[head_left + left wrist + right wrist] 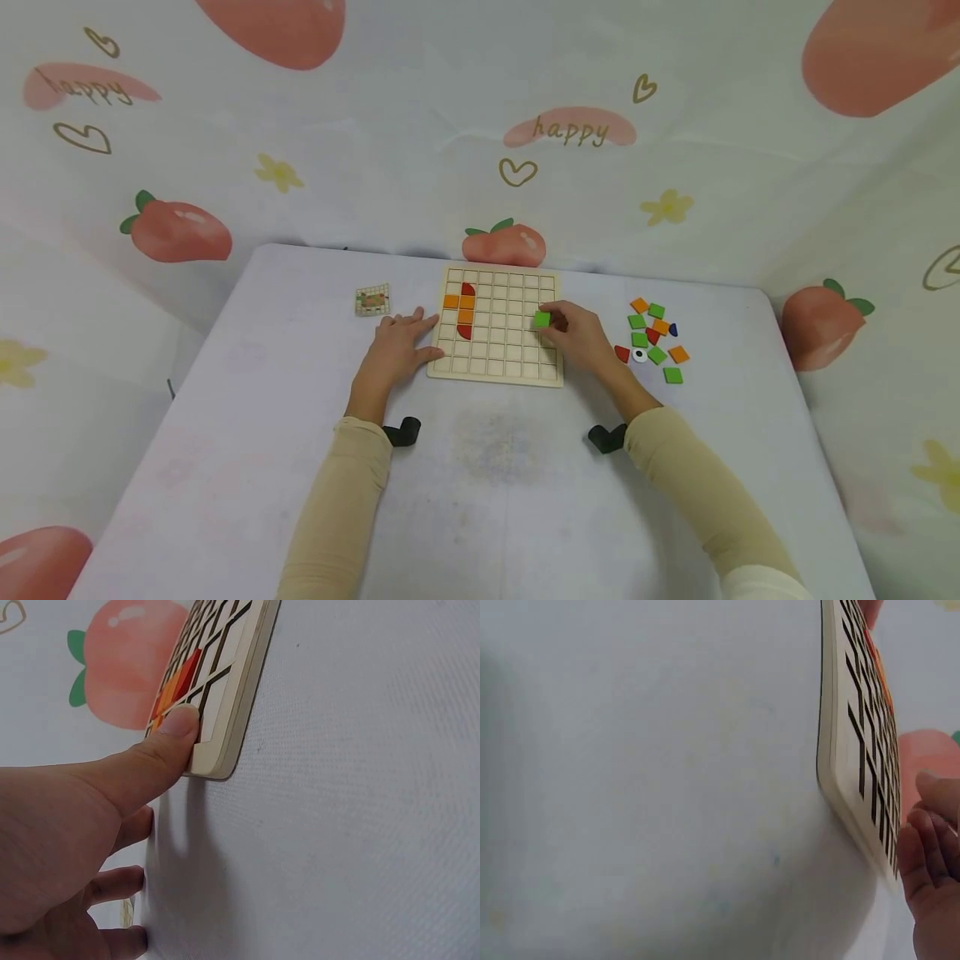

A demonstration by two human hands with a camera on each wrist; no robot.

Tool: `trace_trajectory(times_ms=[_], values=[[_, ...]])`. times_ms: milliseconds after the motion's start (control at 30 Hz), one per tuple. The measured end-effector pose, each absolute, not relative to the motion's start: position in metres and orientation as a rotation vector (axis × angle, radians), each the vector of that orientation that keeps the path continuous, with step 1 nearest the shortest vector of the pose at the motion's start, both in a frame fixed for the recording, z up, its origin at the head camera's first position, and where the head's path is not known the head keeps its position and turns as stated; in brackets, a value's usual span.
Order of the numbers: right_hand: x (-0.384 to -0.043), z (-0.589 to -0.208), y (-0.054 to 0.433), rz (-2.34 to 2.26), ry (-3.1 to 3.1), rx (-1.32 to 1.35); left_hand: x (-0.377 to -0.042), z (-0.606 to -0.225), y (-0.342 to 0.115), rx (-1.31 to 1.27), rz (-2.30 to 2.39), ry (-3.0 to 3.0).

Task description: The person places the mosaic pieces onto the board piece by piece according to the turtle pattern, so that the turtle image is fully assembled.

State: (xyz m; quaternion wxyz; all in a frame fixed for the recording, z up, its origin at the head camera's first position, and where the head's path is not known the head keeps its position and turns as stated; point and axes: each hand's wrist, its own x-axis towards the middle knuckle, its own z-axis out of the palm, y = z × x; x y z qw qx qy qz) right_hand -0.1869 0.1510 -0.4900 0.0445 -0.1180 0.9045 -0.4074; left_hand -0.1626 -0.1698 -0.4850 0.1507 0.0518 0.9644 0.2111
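A pale wooden grid board (502, 358) lies on the table, with two orange square tiles stacked in one column between two red quarter-round tiles (465, 332). One more orange tile (451, 301) sits to their left. My right hand (581, 329) pinches a green square tile (542, 319) over the board's right columns; the tile is hidden in the right wrist view. My left hand (397, 346) rests at the board's left side, its thumb (176, 731) on the board's rim and its other fingers spread on the table.
Right of the board lies a loose group of green tiles (672, 376), orange tiles (678, 354), red pieces, a blue piece (672, 330) and a white eye-like disc (639, 356). A small pattern card (372, 300) lies to the left. A patterned curtain (420, 167) hangs behind the table.
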Motion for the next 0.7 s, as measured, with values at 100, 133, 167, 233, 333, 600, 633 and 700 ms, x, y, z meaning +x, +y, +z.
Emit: trace_trajectory(times_ms=[100,133,167,233,333,600,633,700], values=[[-0.19,-0.49,0.14,-1.252,2.749,-0.415,-0.162,-0.485,-0.17,0.146,0.62,2.768],[-0.191,-0.49,0.136,-1.248,2.747,-0.434,-0.162,-0.484,-0.17,0.145,0.624,2.766],[-0.192,-0.491,0.132,-1.254,2.743,-0.451,-0.161,-0.484,-0.17,0.146,0.628,2.765],[-0.194,-0.492,0.125,-1.262,2.739,-0.489,-0.161,-0.484,-0.169,0.151,0.632,2.764],[-0.198,-0.494,0.116,-1.274,2.739,-0.528,-0.161,-0.483,-0.168,0.157,0.637,2.761],[-0.207,-0.495,0.091,-1.306,2.7,-0.542,-0.162,-0.483,-0.168,0.146,0.602,2.765],[-0.208,-0.495,0.089,-1.304,2.69,-0.536,-0.162,-0.483,-0.168,0.143,0.603,2.764],[-0.21,-0.496,0.084,-1.283,2.673,-0.516,-0.162,-0.484,-0.169,0.135,0.608,2.762]])
